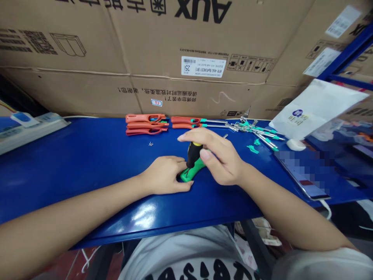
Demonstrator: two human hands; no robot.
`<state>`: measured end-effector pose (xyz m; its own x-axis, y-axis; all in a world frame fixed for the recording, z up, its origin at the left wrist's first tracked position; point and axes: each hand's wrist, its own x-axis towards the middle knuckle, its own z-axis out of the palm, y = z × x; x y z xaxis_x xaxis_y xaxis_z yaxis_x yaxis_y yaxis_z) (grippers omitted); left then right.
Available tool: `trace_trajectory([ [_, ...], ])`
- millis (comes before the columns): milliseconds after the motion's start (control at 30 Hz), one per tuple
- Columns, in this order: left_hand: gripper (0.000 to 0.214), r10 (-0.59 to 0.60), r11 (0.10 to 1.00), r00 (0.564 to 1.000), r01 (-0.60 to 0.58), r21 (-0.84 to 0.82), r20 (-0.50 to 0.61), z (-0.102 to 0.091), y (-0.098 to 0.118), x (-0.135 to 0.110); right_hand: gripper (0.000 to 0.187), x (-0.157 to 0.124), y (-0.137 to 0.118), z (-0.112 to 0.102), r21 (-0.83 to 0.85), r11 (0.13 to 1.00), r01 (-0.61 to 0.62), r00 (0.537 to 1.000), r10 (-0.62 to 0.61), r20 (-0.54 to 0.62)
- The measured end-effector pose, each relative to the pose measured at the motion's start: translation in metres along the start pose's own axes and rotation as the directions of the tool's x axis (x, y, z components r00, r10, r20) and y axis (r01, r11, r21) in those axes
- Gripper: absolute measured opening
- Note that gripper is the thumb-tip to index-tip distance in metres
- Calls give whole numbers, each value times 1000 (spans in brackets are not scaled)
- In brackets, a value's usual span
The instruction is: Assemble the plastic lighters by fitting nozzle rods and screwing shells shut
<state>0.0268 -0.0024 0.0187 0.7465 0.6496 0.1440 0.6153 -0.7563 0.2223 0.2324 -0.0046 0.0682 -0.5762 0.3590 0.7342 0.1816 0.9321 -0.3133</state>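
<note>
On the blue table [87, 163] my left hand [164, 175] lies with curled fingers pressing down a green plastic part [192, 170]. My right hand [217, 155] grips a black-and-yellow screwdriver [193, 153] upright, its tip set onto the green part. The two hands almost touch at the table's middle.
Several orange handles [145, 124] lie stacked behind the hands; orange-and-green tools with metal shafts [201, 123] and loose green pieces [253, 149] spread to the right. A tiny screw [150, 144] lies alone. Cardboard boxes [186, 58] wall the back. A tablet [303, 173], white bag [314, 109] and power strip [26, 126] flank.
</note>
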Motion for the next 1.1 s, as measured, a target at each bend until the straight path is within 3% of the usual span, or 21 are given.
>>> trace_trajectory([
  [67,27,-6,1000,1000,6,9,4,0,0,0,37,1,-3,-1,104,993,-59,997,54,51],
  [133,27,-15,1000,1000,15,0,2,1,-1,0,31,1,-3,0,107,992,-64,998,62,25],
  [233,27,-9,1000,1000,8,-19,-11,2,-1,0,24,-2,-1,2,-115,993,25,995,-37,-96],
  [333,28,-2,1000,1000,2,-13,-21,3,-2,0,28,-2,-1,-1,-229,969,91,992,-109,-69],
  [467,30,-5,1000,1000,5,-9,-6,2,-1,0,35,4,-7,-5,50,999,-9,999,6,45],
  [533,28,-12,1000,1000,12,-19,-6,2,-1,0,27,5,-8,-3,98,995,-9,1000,9,-3],
  [633,27,-6,1000,1000,6,-22,-23,2,0,0,18,3,-6,-1,-114,992,56,991,-70,-118],
  [700,27,2,1000,999,-3,-16,-33,2,-1,0,21,2,-6,-2,-225,972,70,989,-97,-112],
  [833,30,14,1000,1000,-14,-7,-20,2,-2,0,31,5,-10,-6,-28,999,17,998,-18,-56],
  [933,31,9,1000,1000,-9,-14,-11,2,-2,0,26,7,-9,-5,61,998,-1,997,5,-79],
  [1033,29,-2,1000,1000,2,-29,2,3,-2,0,18,4,-6,-4,-122,990,72,979,-93,-184],
  [1100,28,-6,1000,1000,5,-31,-7,3,-2,0,22,2,-5,-4,-237,965,114,974,-156,-166],
])
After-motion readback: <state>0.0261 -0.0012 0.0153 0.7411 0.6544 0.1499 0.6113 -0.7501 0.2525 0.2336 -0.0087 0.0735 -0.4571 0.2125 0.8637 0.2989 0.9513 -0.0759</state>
